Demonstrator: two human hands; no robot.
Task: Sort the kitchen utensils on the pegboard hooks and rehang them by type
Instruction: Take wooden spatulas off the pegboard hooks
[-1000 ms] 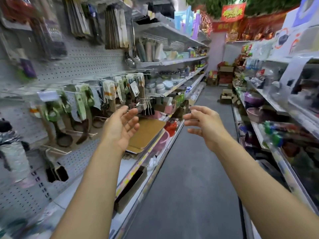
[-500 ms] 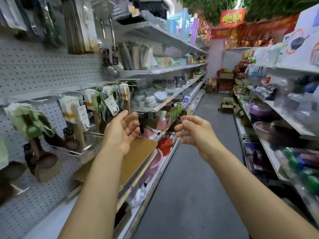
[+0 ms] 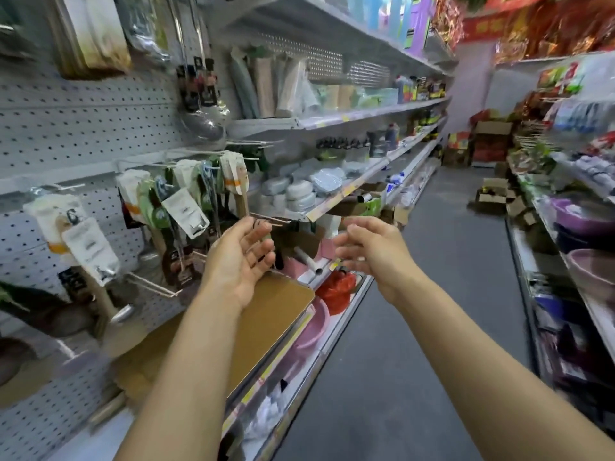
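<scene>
Several carded utensils (image 3: 186,207) hang bunched on the pegboard hooks (image 3: 156,286) at left, wooden handles dangling below paper header cards. They look light and stiff, the wood easy to grip, the cards flimsy and apt to tear at the punched hole, so I'd take each by the handle just under the card and lift it straight off the wire. Left hand (image 3: 238,261) hovers just right of them, palm up, fingers loosely spread, holding nothing. Right hand (image 3: 372,249) floats nearby over the aisle, fingers slightly curled, empty too. Steel ladles (image 3: 204,121) hang higher on the pegboard (image 3: 66,114).
</scene>
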